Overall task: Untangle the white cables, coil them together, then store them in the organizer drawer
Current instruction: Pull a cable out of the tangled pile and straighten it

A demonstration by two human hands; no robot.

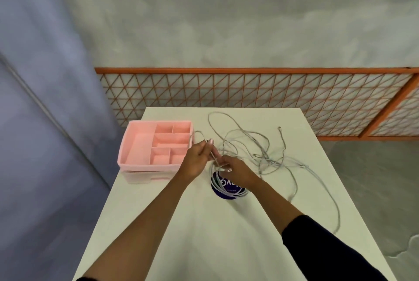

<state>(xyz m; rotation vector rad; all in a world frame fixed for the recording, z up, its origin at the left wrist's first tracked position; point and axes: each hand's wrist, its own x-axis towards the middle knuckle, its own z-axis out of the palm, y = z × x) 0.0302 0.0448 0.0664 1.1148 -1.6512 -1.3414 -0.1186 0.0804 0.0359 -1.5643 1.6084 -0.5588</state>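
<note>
A: The fingertips [209, 143] of your left hand [197, 158] pinch a strand of the thin white tangled cables [260, 144].

B: Your right hand [235, 170] pinches the same strand, just at five o'clock of the left.

A: The rest of the tangle sprawls on the white rectangular table [204, 235], from twelve to four o'clock of your hands.

B: The pink plastic compartment organizer [147, 165] sits at nine o'clock, touching your left hand's edge, its pale drawer [140, 176] underneath.

A: A dark blue round sticker [223, 190] lies under the loops by your right wrist
</note>
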